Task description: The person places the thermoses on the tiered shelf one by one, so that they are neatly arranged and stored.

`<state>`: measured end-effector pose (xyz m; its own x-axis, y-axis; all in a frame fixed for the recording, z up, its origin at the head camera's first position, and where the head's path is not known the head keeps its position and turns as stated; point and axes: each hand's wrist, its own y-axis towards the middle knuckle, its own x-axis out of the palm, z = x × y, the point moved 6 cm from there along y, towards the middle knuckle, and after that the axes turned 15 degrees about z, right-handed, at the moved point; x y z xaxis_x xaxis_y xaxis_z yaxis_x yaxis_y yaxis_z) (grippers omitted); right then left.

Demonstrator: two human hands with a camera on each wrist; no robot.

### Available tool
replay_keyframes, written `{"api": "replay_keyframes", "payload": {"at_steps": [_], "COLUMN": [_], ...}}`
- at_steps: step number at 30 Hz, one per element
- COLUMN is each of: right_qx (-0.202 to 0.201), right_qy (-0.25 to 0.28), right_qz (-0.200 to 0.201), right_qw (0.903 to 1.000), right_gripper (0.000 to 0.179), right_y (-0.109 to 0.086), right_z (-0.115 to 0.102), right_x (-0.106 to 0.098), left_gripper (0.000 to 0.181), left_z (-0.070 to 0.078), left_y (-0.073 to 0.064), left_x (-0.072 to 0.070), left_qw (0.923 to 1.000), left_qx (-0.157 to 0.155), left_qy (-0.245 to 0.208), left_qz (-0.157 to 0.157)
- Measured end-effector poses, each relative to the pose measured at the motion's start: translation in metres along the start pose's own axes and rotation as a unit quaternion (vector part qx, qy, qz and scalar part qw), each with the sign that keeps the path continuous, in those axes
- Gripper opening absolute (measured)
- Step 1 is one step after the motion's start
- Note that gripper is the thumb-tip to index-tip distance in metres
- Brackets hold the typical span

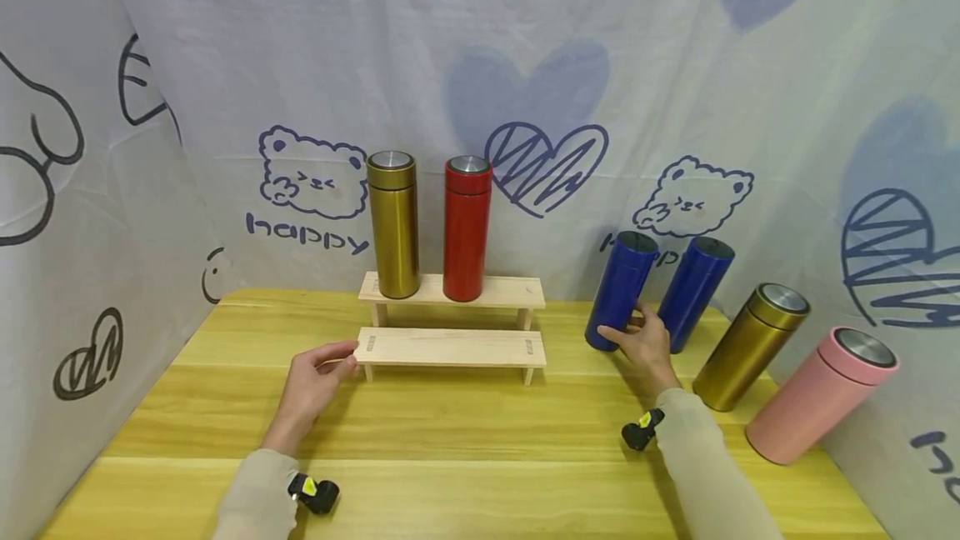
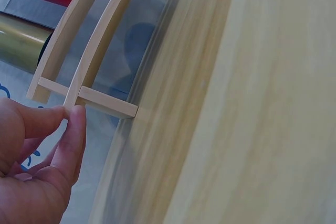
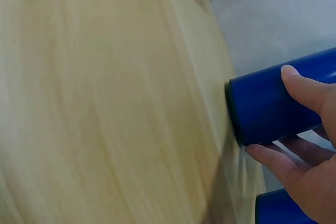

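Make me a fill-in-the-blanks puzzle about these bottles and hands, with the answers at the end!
1. The right hand grips a blue bottle, one of ____ that colour.
2. The left hand pinches the lower shelf, which is made of ____.
3. On the upper shelf, the red bottle stands beside a ____ one.
4. Altogether, the head view shows ____ bottles.

Missing words: two; wood; gold; six.
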<state>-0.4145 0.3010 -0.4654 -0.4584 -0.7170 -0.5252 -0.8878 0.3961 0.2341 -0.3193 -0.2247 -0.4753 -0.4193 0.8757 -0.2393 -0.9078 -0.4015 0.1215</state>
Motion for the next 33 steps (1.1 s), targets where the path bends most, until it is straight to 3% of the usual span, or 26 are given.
{"api": "replay_keyframes", "payload": {"at_steps": [14,33], "right_qx": [-0.006,-0.022], "right_qy": [0.021,0.033], "right_qz": [-0.003,-0.045], "right_qw": [0.9998,0.9982], "right_gripper": [0.095,0.099], "right_y": [0.002,0.001], "right_z": [-0.028,-0.068], "right_x": [-0.012,-0.015], "left_gripper": [0.034,0.033], "left_z": [0.0,-0.001], "left_y": [0.0,-0.001], "left_x": [0.0,0.001], "left_qw": [1.0,1.0], "left_qx": [-0.003,0.0], "left_qy": [0.008,0.004], "left_qz": [-0.001,-0.003]}}
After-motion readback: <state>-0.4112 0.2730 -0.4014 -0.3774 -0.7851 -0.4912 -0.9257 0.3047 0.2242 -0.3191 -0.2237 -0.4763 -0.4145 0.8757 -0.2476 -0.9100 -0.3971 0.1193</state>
